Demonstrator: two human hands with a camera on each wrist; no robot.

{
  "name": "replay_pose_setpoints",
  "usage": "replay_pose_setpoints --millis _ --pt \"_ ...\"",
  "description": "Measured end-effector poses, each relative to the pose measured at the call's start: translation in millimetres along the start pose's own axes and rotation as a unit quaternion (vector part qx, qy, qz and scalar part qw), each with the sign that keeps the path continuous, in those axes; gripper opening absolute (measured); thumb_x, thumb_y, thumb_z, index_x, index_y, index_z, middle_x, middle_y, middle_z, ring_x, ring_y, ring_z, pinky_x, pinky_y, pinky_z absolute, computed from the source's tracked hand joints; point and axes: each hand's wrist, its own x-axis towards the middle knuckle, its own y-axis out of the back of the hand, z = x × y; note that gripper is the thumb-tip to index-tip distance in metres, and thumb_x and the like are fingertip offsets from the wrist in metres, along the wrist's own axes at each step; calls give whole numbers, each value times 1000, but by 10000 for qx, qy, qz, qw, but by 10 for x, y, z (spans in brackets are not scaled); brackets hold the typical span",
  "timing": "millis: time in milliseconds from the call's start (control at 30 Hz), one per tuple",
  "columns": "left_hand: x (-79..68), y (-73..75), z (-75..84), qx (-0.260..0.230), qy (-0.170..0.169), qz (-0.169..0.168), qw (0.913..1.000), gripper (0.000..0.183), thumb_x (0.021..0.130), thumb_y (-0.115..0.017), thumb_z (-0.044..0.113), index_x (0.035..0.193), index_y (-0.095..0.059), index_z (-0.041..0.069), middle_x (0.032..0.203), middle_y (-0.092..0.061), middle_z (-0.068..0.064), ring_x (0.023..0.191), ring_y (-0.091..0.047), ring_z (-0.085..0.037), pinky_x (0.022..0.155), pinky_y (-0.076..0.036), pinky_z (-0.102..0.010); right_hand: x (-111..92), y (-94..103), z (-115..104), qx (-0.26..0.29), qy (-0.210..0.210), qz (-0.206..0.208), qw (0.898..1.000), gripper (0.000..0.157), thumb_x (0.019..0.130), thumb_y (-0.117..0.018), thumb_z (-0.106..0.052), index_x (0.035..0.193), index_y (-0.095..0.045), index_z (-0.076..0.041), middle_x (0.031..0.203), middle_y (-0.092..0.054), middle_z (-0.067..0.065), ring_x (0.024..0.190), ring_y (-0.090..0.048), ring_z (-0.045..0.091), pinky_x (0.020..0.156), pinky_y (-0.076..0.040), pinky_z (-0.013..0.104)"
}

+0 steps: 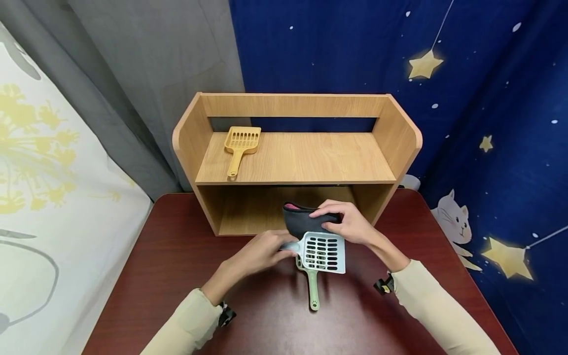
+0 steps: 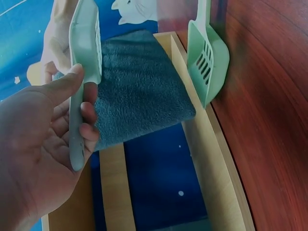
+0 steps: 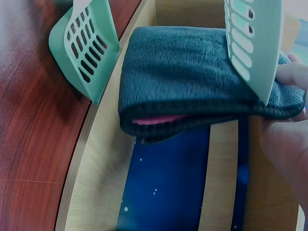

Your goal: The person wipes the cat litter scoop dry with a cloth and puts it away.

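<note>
My left hand grips the handle of a pale blue-grey litter scoop, its slotted head pointing right. The thumb lies along the handle in the left wrist view. My right hand pinches a folded dark grey-blue cloth by its right end. Pink shows inside the fold, and the cloth is right behind the scoop head in the right wrist view. Below them a green litter scoop with a matching tray-like piece rests on the table, its head partly hidden by the pale scoop.
A two-level wooden shelf stands at the back of the dark red table. On its upper board, at the left, lies a yellow litter scoop. Behind hang a grey curtain and a blue curtain with stars.
</note>
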Motion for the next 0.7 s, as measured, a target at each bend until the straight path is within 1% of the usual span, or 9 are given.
replay_pose_setpoints --millis 67,133,267,400,533,700 --pt "-30 15 -21 20 40 14 10000 24 98 -77 20 119 -77 8 108 -74 1 95 -68 -9 85 -57 -32 -34 13 113 -48 -71 26 10000 36 82 -74 22 112 -79 3 110 -74 16 102 -65 19 86 -50 21" --pt "-63 43 -47 29 56 66 10000 25 98 -77 20 120 -77 6 107 -74 0 95 -69 -10 84 -58 -33 -82 64 164 -116 -99 87 9998 37 82 -77 19 114 -80 0 111 -74 13 103 -65 18 87 -50 21" --pt "-112 105 -98 15 34 171 9998 28 97 -78 19 121 -77 4 107 -74 -1 95 -71 -12 84 -59 -33 -199 205 206 -220 -194 237 9993 38 84 -80 13 116 -81 -7 113 -74 8 106 -65 14 91 -49 20" --pt "-121 131 -126 -14 -19 151 9999 28 98 -77 19 122 -77 3 108 -75 -2 97 -71 -13 85 -59 -34 -267 285 217 -197 -242 272 9991 36 86 -80 10 118 -81 -8 114 -74 8 107 -65 14 93 -48 21" --pt "-86 110 -106 39 -107 131 9998 27 97 -78 18 121 -77 4 106 -74 -1 95 -71 -12 85 -59 -34 -233 255 195 -168 -257 249 9992 36 87 -81 7 119 -81 -9 115 -74 7 108 -65 14 93 -49 21" --pt "-5 49 -21 19 -125 46 9999 25 98 -77 20 120 -78 8 105 -73 1 92 -68 -9 84 -57 -31 -108 109 135 -123 -144 140 9997 35 87 -81 7 119 -80 -8 114 -74 7 106 -65 16 88 -50 21"
